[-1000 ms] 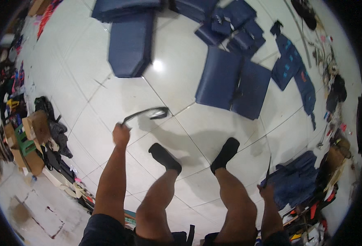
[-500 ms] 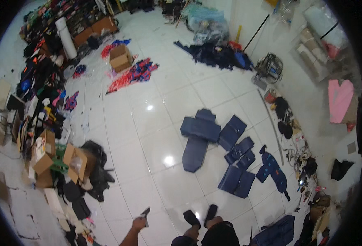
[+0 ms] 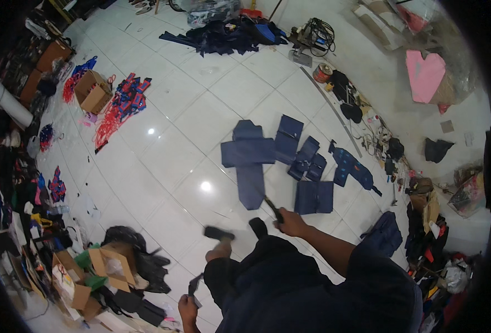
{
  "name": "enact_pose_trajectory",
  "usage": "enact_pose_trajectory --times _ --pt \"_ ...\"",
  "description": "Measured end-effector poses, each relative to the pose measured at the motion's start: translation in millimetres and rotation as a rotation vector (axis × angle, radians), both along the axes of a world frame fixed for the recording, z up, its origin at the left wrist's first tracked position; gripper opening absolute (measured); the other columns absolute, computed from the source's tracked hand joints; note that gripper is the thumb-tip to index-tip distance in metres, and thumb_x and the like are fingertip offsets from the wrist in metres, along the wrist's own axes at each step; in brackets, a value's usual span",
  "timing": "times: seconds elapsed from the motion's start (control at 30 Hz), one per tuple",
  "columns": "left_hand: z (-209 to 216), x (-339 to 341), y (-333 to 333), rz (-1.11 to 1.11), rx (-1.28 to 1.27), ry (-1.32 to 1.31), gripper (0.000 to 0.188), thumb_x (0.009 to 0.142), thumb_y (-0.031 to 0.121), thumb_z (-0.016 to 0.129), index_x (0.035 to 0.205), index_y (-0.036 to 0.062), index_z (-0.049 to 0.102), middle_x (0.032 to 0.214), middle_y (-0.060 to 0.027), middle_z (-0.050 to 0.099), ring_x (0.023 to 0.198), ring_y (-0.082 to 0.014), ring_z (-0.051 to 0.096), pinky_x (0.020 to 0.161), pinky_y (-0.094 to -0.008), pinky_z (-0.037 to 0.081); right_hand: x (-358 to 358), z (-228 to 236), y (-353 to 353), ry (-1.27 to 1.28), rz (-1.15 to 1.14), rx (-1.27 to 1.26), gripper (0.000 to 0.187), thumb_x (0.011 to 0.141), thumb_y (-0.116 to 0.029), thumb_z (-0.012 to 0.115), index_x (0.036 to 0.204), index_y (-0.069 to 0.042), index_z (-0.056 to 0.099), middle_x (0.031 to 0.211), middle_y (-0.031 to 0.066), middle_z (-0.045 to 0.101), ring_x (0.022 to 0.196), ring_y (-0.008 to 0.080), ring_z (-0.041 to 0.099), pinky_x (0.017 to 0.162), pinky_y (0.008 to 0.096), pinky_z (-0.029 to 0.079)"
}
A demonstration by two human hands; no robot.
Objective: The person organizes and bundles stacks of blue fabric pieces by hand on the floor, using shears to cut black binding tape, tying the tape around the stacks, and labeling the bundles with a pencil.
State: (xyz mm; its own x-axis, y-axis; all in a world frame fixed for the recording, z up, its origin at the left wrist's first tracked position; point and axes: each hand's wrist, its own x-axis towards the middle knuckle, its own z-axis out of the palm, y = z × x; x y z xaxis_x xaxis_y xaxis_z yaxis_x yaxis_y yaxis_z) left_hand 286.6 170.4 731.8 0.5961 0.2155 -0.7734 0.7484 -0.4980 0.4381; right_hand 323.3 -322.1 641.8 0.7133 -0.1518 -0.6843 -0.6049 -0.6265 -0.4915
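Note:
My right hand (image 3: 291, 222) is closed around a slim dark-handled tool (image 3: 272, 208), which points toward the near end of a long navy piece; its exact kind is not clear. Low on the left, my left hand (image 3: 188, 309) grips a small dark, flat piece (image 3: 194, 285) with a pale part below it, too small to name. On the tiles ahead, a long navy piece (image 3: 250, 186) lies under a crosswise navy piece (image 3: 248, 152). To their right are folded navy stacks (image 3: 289, 139), (image 3: 314, 197), a tied navy bundle (image 3: 307, 161) and a navy patterned piece (image 3: 352, 166).
Open cardboard boxes (image 3: 112, 266) and black plastic bags (image 3: 155, 269) crowd the near left. Red and blue pieces (image 3: 129, 97) lie beside another box (image 3: 94, 91). A dark cloth heap (image 3: 229, 36) lies far ahead. Tools and scraps line the right wall, near a navy bundle (image 3: 381, 233).
My view has turned and tilted, bringing my torso and right arm into sight with the dark-handled tool. My feet have shifted. My left hand still holds the small dark piece.

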Motion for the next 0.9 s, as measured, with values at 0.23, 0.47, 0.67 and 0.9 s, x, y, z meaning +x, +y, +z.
enact_pose_trajectory --times 0.23,0.47,0.67,0.9 --pt "28.3 228.1 3.3 -0.451 0.050 -0.015 0.018 0.087 0.016 0.054 0.076 0.0007 0.054 0.063 -0.0069 0.046 0.058 -0.0167 0.043 0.056 -0.0357 0.037 235.0 49.4 176.6 -0.293 0.045 0.771 0.044 0.088 -0.015 0.066 0.124 -0.002 0.045 0.118 0.0140 0.063 0.100 0.0249 0.063 0.085 0.0374 0.049" --pt "101.6 522.4 -66.2 -0.745 -0.401 -0.026 0.012 0.090 0.007 0.048 0.084 0.0049 0.058 0.066 0.0046 0.049 0.058 -0.0048 0.041 0.053 -0.0231 0.033 403.0 79.6 253.9 -0.360 0.069 1.105 0.039 0.085 -0.015 0.073 0.111 -0.004 0.047 0.092 0.0088 0.062 0.085 0.0139 0.060 0.073 0.0324 0.048" --pt "70.5 744.5 -91.8 -0.793 -0.354 -0.078 0.014 0.090 0.013 0.053 0.078 0.0078 0.056 0.062 0.0068 0.044 0.055 -0.0037 0.038 0.050 -0.0232 0.029 535.0 54.9 200.5 -0.243 -0.273 1.053 0.038 0.086 -0.023 0.075 0.106 -0.006 0.048 0.087 0.0076 0.060 0.079 0.0183 0.057 0.071 0.0350 0.046" --pt "-47.8 902.1 -7.6 -0.835 -0.376 0.111 0.031 0.101 0.029 0.046 0.110 0.0029 0.060 0.097 -0.0092 0.060 0.083 -0.0190 0.054 0.070 -0.0341 0.045 701.0 59.1 102.8 -0.366 -0.445 0.574 0.040 0.086 -0.030 0.071 0.110 -0.005 0.050 0.092 0.0143 0.064 0.088 0.0284 0.063 0.076 0.0395 0.047"
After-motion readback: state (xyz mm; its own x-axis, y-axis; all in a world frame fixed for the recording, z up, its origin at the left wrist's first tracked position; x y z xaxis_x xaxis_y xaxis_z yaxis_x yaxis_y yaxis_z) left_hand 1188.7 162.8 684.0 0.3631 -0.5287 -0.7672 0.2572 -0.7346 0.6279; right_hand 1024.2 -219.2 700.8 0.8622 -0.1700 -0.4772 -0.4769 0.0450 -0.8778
